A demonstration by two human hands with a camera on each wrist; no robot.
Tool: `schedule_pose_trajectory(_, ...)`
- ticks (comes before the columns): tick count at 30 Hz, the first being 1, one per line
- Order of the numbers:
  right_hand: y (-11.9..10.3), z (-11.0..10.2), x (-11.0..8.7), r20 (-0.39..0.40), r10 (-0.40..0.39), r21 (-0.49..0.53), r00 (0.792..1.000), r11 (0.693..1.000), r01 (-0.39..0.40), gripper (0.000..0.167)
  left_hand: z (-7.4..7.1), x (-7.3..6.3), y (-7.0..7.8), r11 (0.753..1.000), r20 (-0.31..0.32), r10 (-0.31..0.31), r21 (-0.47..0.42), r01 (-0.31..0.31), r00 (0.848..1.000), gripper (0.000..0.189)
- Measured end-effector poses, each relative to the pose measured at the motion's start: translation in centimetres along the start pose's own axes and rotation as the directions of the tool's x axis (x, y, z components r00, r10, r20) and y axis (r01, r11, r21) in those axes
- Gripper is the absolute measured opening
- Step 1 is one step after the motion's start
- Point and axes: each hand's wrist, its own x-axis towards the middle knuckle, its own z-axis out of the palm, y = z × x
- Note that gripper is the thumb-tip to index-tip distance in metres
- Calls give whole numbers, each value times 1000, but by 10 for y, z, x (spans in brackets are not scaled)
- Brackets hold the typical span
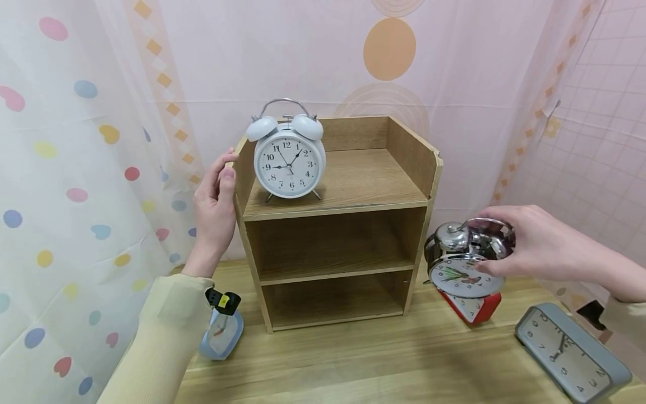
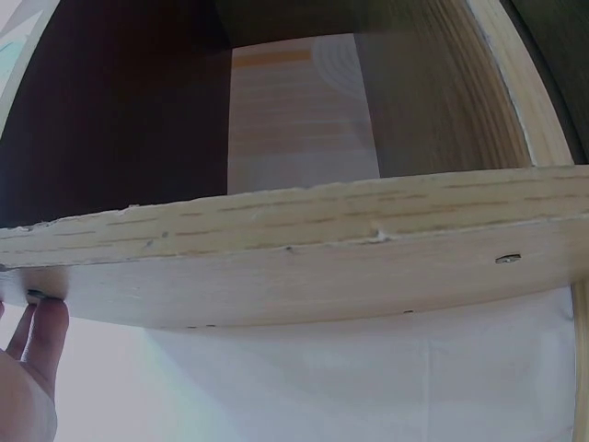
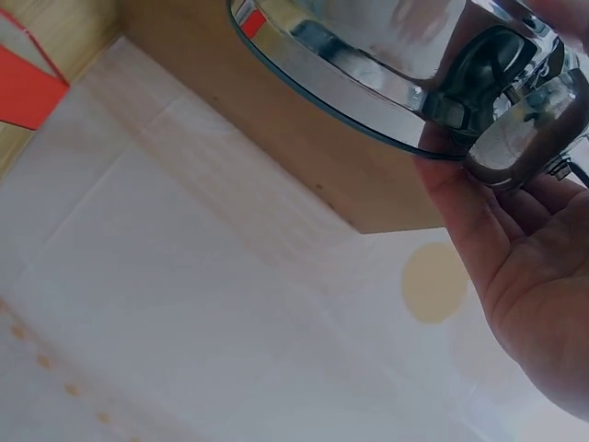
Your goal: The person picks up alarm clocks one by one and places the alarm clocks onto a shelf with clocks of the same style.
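The right hand (image 1: 537, 238) grips the silver twin-bell clock (image 1: 464, 276) around its bell end, holding it in the air to the right of the wooden shelf (image 1: 365, 174), with its dial tipped upward and the thumb over the edge of the face. The chrome looks smooth, so a light or uneven grip could let the case twist or slide out of the fingers, and a drop from here would probably strike the red clock (image 1: 485, 311), which sits on the worktop (image 1: 348, 365) just below it in the head view (how much clearance lies between them, I cannot tell). Swinging the silver clock inward at this height could also knock its rim or a foot against the shelf's right side. The left hand (image 1: 216, 205) rests against the left side panel (image 1: 245, 174), its fingers fairly straight and touching the outer face; pushing harder there might shift or tip the shelf. That matters because the white clock (image 1: 290, 168) stands on thin legs near the front edge of the top board, where a jolt could topple it. Lower down, the left sleeve and wrist strap hang over the light blue clock (image 1: 221, 336), so a careless downward move could bump it.
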Motion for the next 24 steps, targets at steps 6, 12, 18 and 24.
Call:
schedule_pose_trajectory(6, -11, -8, 6, -11, -28, 9, 1000, 1000, 28, 50, 0, 0, 1, 1000, 10, -16, 10, 16, 1000, 36)
schedule_pose_trajectory(12, -21, -14, 14, -14, -64, -4, 998, 998, 64, 52, 0, 0, 0, 1000, 10, -23, 15, 23, 1000, 36)
schedule_pose_trajectory(18, -30, -18, 24, -1, -103, 15, 995, 995, 103, 51, 0, 0, -1, 1000, 13, -21, 2, 21, 1000, 36)
schedule_pose_trajectory(24, -42, -25, 34, 0, -137, 33, 991, 990, 137, 47, 0, 0, 0, 1000, 12, -23, 4, 23, 1000, 36)
